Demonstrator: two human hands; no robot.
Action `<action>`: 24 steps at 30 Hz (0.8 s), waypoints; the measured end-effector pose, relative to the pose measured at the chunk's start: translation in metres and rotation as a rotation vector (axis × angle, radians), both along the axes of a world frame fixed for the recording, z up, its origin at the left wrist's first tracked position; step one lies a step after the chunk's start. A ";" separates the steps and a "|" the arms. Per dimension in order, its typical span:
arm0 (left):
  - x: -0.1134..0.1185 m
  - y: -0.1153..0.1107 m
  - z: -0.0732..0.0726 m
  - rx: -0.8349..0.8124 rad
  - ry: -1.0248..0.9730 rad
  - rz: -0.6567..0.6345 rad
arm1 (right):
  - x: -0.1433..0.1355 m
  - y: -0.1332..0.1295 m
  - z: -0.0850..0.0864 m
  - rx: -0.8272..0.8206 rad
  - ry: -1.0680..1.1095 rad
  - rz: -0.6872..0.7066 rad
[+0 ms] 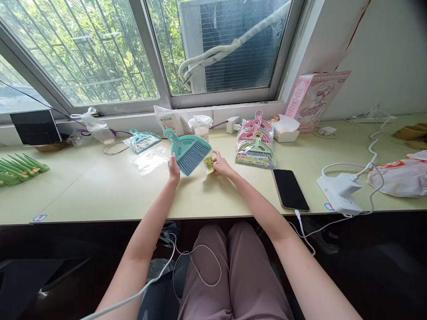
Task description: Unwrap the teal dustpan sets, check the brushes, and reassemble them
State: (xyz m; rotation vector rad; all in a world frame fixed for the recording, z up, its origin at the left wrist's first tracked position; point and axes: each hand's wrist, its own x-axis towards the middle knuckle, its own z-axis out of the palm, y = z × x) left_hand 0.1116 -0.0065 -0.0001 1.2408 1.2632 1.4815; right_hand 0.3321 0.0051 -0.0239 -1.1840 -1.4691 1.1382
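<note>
My left hand [174, 168] grips the lower left edge of a teal dustpan [182, 141], which is tilted above the table. A small brush with grey bristles [193, 158] sits against the dustpan's front. Just right of it, my right hand [220, 164] is closed on a yellow-and-white label card [208, 165], held between thumb and fingers. Clear plastic wrap [151, 159] lies flat on the table to the left. Behind that wrap is a packaged teal dustpan set [143, 141].
Packaged pink and green dustpan sets [256, 149] are stacked to the right, near a tissue box [286, 129]. A phone [290, 190] lies by the front edge, with a power strip [340, 195] and cables farther right. Cups and a bag [168, 121] line the window sill.
</note>
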 end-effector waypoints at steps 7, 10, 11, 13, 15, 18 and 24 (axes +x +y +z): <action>-0.004 -0.015 -0.008 0.260 0.247 0.399 | 0.006 -0.006 -0.010 0.475 -0.612 -0.289; 0.004 -0.029 -0.013 0.340 0.355 0.264 | -0.008 -0.022 0.008 0.667 -0.494 -0.183; 0.007 -0.032 -0.014 0.396 0.384 0.200 | -0.015 -0.028 0.014 0.729 -0.427 -0.139; 0.015 -0.038 -0.016 0.513 0.424 0.054 | -0.027 -0.037 0.021 0.787 -0.308 -0.183; 0.022 -0.041 -0.016 0.582 0.454 -0.089 | -0.034 -0.042 0.024 0.794 -0.254 -0.284; 0.032 -0.046 -0.015 0.539 0.498 -0.153 | -0.032 -0.041 0.026 0.729 -0.238 -0.362; 0.035 -0.037 -0.006 0.342 0.409 0.116 | -0.019 -0.039 0.042 0.609 -0.241 -0.345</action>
